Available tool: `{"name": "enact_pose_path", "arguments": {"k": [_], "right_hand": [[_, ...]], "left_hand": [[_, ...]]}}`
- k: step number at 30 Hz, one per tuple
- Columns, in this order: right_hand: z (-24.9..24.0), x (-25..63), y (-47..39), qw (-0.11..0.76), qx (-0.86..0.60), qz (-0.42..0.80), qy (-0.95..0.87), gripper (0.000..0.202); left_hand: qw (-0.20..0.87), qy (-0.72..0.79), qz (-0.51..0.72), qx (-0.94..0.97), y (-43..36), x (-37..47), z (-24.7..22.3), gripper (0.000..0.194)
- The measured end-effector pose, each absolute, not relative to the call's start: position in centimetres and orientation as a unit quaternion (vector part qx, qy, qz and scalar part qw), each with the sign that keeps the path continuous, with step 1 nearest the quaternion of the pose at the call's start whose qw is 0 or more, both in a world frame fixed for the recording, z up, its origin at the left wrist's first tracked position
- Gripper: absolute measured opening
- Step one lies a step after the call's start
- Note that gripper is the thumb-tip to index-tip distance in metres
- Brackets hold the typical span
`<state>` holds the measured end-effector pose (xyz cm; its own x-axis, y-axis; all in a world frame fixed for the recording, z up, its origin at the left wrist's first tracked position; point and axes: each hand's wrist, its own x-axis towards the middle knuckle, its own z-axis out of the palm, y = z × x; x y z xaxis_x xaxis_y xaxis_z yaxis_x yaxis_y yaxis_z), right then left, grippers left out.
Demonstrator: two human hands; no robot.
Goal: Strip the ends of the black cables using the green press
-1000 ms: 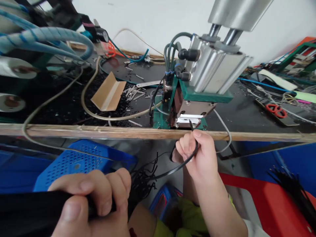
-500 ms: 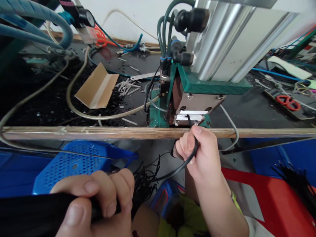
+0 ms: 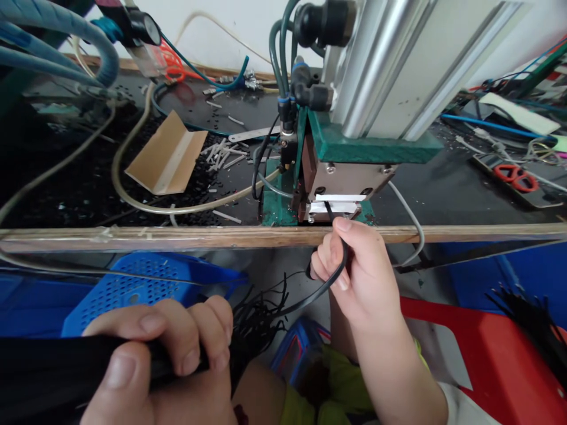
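Observation:
My right hand pinches a black cord near its end, just in front of the bench edge. The cord's tip reaches up to the white-taped jaws of a press with a green plate and a silver cylinder. Whether the tip sits between the jaws cannot be made out. At the lower left, my left hand is wrapped round a thick black bundle that runs out of the frame.
Folded cardboard and short grey tubes lie left of the press. Red-handled scissors lie at the right. A blue stool, a red stool and black cords are below the bench's wooden edge.
The bench and press have shifted slightly left in the view. Both hands appear slightly further left too, with the same holds.

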<state>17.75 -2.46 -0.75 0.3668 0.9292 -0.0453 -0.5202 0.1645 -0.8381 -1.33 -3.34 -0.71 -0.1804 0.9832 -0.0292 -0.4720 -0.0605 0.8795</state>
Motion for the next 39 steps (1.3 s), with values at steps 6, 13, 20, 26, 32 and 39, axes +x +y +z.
{"name": "enact_pose_path", "arguments": {"k": [6,13,20,26,32,39], "right_hand": [[-0.6,17.9,-2.5,0.714,-0.406,0.515,-0.246,0.050],[-0.8,17.9,-2.4,0.715,-0.412,0.507,-0.249,0.050],[-0.8,17.9,-2.4,0.709,-0.421,0.508,-0.250,0.050],[-0.9,17.8,-2.5,0.707,-0.427,0.507,-0.247,0.050],[-1.0,17.7,-2.3,0.719,-0.411,0.505,-0.243,0.048],[-0.8,17.5,-2.4,0.720,-0.388,0.529,-0.226,0.049]], "left_hand": [[0.516,0.326,0.686,0.395,-2.1,-1.2,-0.9,0.024],[0.534,0.316,0.680,0.390,-2.3,-1.4,-0.8,0.021],[0.545,0.352,0.675,0.350,-2.9,-0.9,-0.4,0.027],[0.533,0.345,0.682,0.362,-2.1,-1.0,-0.6,0.020],[0.541,0.351,0.678,0.354,-2.3,-0.8,0.1,0.029],[0.556,0.331,0.688,0.330,-2.5,-0.5,0.2,0.027]]}}
